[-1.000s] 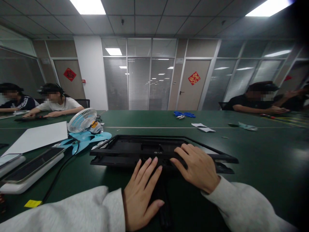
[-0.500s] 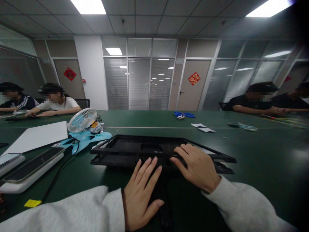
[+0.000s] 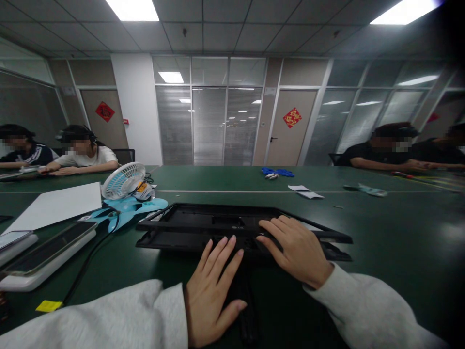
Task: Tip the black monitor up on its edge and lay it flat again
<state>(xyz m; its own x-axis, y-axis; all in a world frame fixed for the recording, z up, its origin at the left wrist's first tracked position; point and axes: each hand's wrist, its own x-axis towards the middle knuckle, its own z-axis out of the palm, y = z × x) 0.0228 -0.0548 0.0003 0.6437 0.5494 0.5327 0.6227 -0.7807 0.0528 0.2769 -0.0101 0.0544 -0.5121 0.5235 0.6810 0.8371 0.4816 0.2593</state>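
A black monitor casing lies in front of me as two layers, an upper frame (image 3: 189,224) with a small logo and a lower shell (image 3: 170,242) under it. From the shell a dark stand-like part (image 3: 248,310) runs toward me. My left hand (image 3: 216,291) is open, fingers spread, its fingertips at the casing's near edge beside the stand. My right hand (image 3: 296,247) is closed on the upper frame's near edge, right of the logo, fingers above and thumb below. What lies beneath its palm is hidden.
Left are a white fan (image 3: 125,182), light-blue fan blades (image 3: 127,211), a white board (image 3: 58,206), a phone (image 3: 51,247) on a white box and a black cable (image 3: 89,261). Farther off lie blue gloves (image 3: 278,172) and papers (image 3: 305,192). People sit at both sides.
My right hand's fingertips have moved slightly left along the upper frame, and the frame's right end has shifted slightly left. My left hand stays where it was.
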